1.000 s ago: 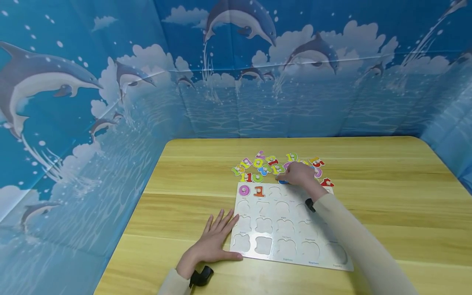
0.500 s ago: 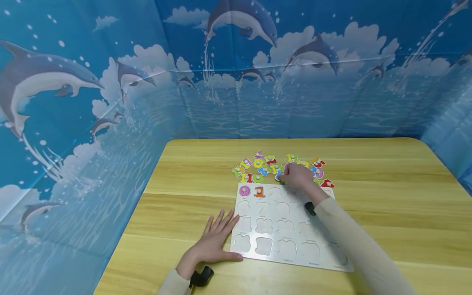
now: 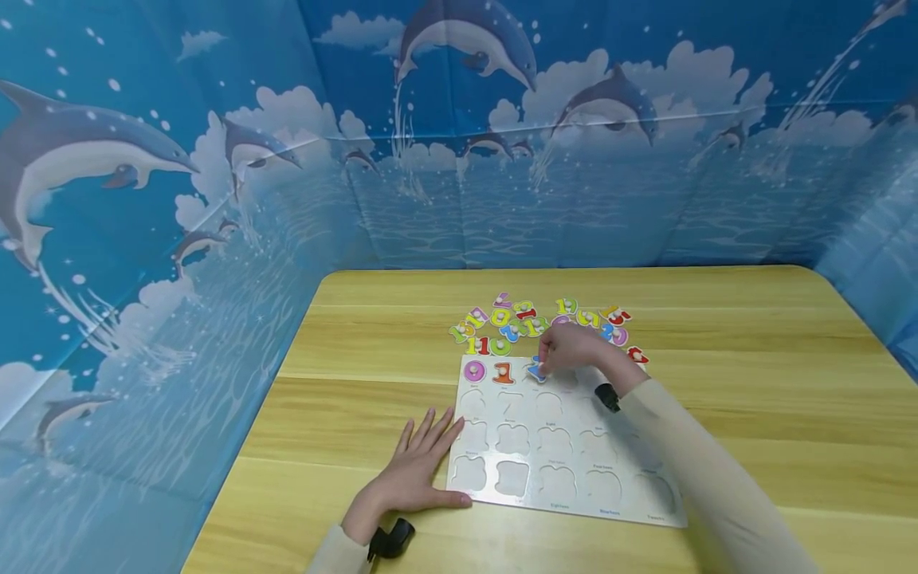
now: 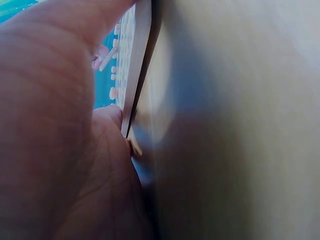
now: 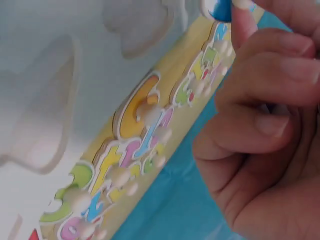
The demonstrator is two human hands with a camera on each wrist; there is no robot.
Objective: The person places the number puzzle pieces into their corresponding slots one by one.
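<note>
A white number puzzle board [image 3: 491,395] lies on the table, with a purple 0 [image 3: 474,371] and an orange 1 [image 3: 504,372] in its top row. My right hand [image 3: 574,347] pinches a blue number puzzle piece [image 3: 535,371], which looks like a 2, at the third recess of that row. Whether the piece touches the board cannot be told. In the right wrist view, part of the blue piece [image 5: 218,10] shows at the fingertips. My left hand [image 3: 416,474] rests with spread fingers against the board's left edge, the thumb at its lower left corner.
Loose number pieces with round knobs, such as a green 0 [image 3: 500,347] and a red piece [image 3: 636,355], lie in a cluster behind the board. The wooden table [image 3: 344,383] extends on both sides. A dolphin-printed curtain [image 3: 445,215] hangs behind it.
My right hand has taken the blue number piece from the cluster and brought it toward me over the board's top row. The left hand has stayed in place.
</note>
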